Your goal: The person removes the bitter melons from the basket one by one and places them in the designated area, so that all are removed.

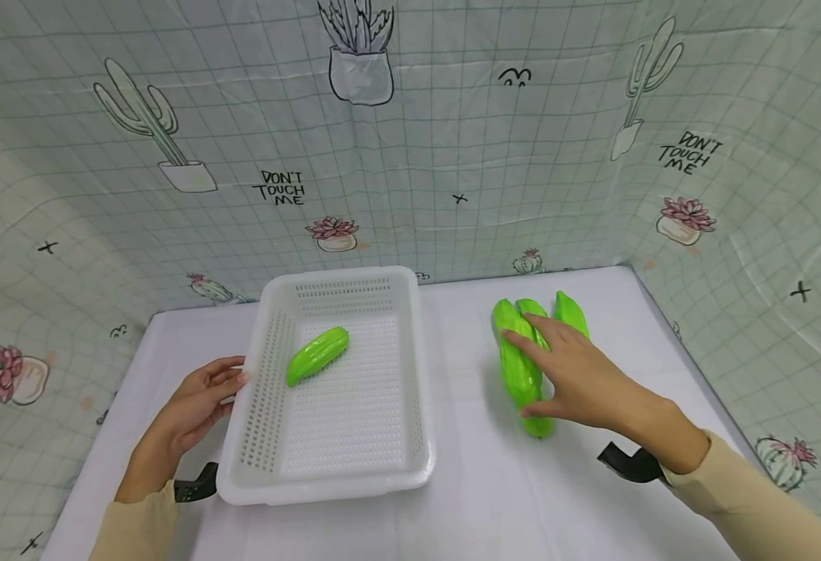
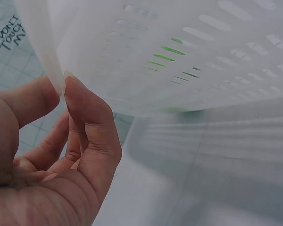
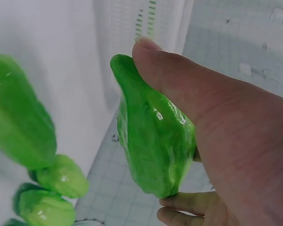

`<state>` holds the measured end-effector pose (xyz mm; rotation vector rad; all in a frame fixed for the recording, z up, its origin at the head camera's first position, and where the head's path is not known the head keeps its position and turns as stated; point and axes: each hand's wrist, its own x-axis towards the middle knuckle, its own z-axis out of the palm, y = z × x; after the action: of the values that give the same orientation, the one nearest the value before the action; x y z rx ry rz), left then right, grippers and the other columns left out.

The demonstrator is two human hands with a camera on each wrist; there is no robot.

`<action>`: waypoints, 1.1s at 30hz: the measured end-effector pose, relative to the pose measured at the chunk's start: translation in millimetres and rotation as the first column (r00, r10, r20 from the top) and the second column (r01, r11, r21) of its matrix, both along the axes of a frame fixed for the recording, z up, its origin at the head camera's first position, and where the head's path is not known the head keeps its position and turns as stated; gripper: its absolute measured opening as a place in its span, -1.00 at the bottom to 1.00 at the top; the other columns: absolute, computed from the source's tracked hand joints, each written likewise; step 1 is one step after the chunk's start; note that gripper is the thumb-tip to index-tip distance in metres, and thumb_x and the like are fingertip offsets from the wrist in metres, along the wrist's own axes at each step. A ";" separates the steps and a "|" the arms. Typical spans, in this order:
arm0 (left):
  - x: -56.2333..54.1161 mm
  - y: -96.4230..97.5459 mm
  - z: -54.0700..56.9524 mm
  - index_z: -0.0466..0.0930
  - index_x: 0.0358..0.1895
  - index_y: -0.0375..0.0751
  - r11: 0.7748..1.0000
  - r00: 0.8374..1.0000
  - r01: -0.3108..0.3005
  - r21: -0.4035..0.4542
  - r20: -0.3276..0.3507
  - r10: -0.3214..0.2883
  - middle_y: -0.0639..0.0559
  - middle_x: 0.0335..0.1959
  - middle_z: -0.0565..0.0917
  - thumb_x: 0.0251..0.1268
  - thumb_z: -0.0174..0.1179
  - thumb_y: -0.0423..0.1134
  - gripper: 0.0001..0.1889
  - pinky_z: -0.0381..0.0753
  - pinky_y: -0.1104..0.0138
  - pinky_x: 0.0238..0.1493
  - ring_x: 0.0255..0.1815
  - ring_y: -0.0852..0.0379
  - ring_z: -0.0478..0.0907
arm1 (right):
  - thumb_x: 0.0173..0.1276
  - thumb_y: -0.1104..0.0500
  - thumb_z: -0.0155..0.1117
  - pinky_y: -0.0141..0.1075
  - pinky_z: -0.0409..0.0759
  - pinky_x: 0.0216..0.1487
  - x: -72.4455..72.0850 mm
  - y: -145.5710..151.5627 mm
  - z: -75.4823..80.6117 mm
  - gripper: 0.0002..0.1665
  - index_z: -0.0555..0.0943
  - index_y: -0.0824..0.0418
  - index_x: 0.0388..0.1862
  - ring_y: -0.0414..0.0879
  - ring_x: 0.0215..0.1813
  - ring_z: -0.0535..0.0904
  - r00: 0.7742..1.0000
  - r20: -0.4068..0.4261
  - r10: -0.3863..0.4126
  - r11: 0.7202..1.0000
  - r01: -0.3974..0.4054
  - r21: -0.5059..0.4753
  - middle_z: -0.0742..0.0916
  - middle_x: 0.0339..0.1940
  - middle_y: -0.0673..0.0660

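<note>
At nine o'clock, the left grip [image 1: 196,397] pinches the white basket [image 1: 421,374] by its rim; at three o'clock on the white surface [image 1: 466,483], the right grip [image 1: 582,378] holds a green gourd [image 3: 148,141] between thumb and fingers; a lone gourd [image 1: 318,356] lies inside the basket, toward its eleven; other gourds [image 1: 570,313] lie near the right grip, at two; a printed backdrop [image 1: 417,156] hangs at twelve.

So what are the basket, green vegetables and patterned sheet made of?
The basket: probably moulded plastic, softly shiny, judging by its rounded rim and regular slots. The green vegetables: glossy; sharp highlights and bright colour suggest painted plastic or foam, though they could be real. The patterned sheet: thin cloth or plastic, faintly shiny, with soft creases; I can't tell which.
</note>
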<state>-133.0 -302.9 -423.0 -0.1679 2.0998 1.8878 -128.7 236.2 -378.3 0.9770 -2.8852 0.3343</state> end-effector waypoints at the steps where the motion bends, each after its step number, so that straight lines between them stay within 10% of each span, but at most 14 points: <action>1: 0.5 -0.5 -0.6 0.07 0.56 -0.51 1.000 1.000 -0.001 0.003 0.000 0.001 0.31 -0.07 0.66 0.67 0.12 -0.33 -0.38 0.74 0.37 -0.07 -0.08 0.31 0.70 | -0.04 -0.16 0.81 0.38 0.31 0.46 0.8 3.2 -1.3 0.28 0.35 0.15 0.60 0.44 0.54 0.31 1.000 -0.001 -0.004 1.000 0.004 -0.008 0.36 0.55 0.50; 33: 0.9 -0.8 -0.9 0.07 0.58 -0.50 1.000 1.000 -0.005 -0.008 -0.019 0.005 0.29 -0.06 0.66 0.66 0.13 -0.30 -0.36 0.75 0.36 -0.06 -0.08 0.30 0.71 | -0.09 -0.16 0.82 0.45 0.45 0.26 8.6 72.5 -48.0 0.32 0.34 0.22 0.58 0.55 0.38 0.45 0.996 0.068 -0.053 0.998 0.052 0.019 0.42 0.48 0.54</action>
<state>-132.1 -303.7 -423.9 -0.1582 2.1217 1.8915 -120.1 308.7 -426.3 0.9080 -2.9742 0.3468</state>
